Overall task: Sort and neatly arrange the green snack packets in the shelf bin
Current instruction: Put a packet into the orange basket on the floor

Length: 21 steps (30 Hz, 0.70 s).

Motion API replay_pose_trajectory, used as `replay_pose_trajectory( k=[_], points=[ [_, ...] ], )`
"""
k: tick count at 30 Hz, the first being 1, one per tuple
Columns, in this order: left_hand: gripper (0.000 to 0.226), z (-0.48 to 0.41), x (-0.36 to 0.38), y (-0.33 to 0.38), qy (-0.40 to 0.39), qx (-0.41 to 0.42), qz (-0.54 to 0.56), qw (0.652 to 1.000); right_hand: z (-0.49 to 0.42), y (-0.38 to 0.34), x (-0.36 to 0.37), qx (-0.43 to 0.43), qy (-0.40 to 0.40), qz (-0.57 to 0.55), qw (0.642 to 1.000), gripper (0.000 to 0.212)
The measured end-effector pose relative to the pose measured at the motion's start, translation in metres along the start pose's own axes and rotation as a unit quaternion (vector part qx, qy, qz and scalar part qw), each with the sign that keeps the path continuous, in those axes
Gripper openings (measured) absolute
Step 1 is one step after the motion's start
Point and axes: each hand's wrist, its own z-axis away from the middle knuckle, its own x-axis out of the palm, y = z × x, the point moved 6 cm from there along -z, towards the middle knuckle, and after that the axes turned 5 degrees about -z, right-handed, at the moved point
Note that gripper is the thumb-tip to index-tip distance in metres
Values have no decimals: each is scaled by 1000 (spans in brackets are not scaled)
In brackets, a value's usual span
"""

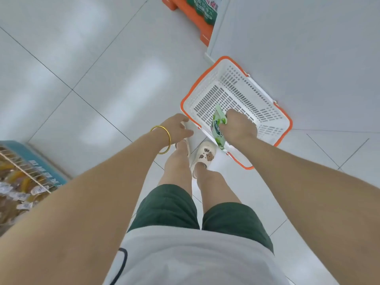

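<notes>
Green snack packets [218, 125] are gripped in the curled fingers of the right hand [240, 128], just inside the 7 o'clock corner of a white, orange-rimmed basket [232, 75] set on the tiled floor [102, 79]. The left hand [176, 127] is held open and empty, fingers loosely spread, at 9 o'clock of that corner, just beside the rim. A wire shelf bin [24, 171] of wrapped snacks is seen at 8 o'clock of the view.

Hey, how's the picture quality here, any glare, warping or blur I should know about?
Head view: soft pale glare patches lie on the floor tiles; wide-angle warping bends the tile seams and swells the forearms; the shelf bin at the left edge is blurry; the green packet in the right hand looks soft, its print illegible.
</notes>
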Motion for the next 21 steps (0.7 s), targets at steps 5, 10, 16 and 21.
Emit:
replay_pose_trajectory(
  k=[5,10,16,21],
  points=[
    [51,-100,-38,-9,-10,-25,-24,999,-110,-9,32,33,-19,-36,999,10],
    [51,-198,-51,-27,5,-37,-20,999,-209,4,89,96,-27,-76,992,20],
    [51,-307,-47,-55,77,-35,0,996,-307,25,191,179,-65,-208,959,35],
    [50,-357,-33,-81,79,-35,29,996,-351,41,252,244,-40,-264,932,51]
  ],
)
